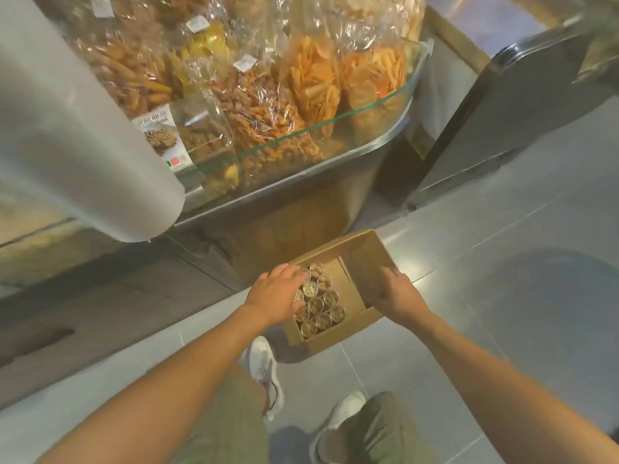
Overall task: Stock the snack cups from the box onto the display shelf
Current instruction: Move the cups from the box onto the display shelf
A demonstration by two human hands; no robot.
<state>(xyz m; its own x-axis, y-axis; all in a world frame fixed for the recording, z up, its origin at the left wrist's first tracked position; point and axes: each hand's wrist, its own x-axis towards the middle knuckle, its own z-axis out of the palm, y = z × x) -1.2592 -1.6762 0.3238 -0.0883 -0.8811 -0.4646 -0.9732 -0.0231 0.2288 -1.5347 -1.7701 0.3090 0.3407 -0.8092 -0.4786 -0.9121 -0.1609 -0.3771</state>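
Snack cups (318, 308) fill the box's (363, 254) left side; left hand (276, 294) is spread flat over them, right hand (397, 289) grips its wall.

At lower centre of the frame, the left hand (274, 293) is lying over the snack cups (320, 308) in the cardboard box (365, 259) on the floor, while the right hand (397, 289) is gripping the box's right wall (thumb hidden).

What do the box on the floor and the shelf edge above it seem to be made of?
Box: plain brown cardboard, matte, with folded flaps. Shelf edge: looks like clear glass, greenish along its rim, with bagged snacks visible through it.
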